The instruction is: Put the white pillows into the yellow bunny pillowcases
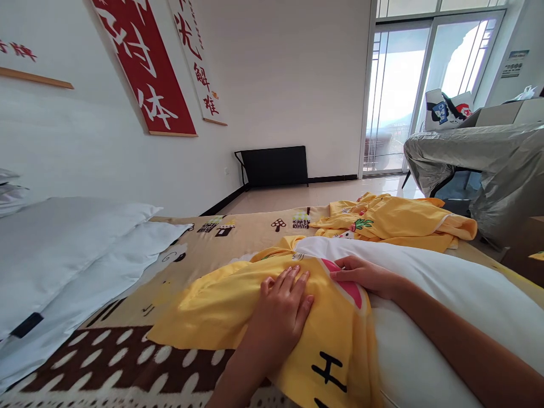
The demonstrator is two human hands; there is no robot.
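Observation:
A yellow pillowcase (331, 323) printed with a rabbit and black letters lies partly over one end of a white pillow (416, 317). My left hand (284, 300) rests on the yellow cloth, its fingers stretched out over the print. At the case's open edge, beside a pink and white printed patch, my right hand (365, 276) grips the fabric, its forearm lying across the pillow. The left part of the case spreads loose and flat on the bed. The pillow's end inside the case is hidden.
A patterned brown and beige blanket (250, 229) covers the bed. White pillows (68, 249) are stacked at left, and another yellow printed cloth (395, 218) lies crumpled at the far right. Beyond are a black folded frame (274, 167) and a table with a silver cover (480, 147).

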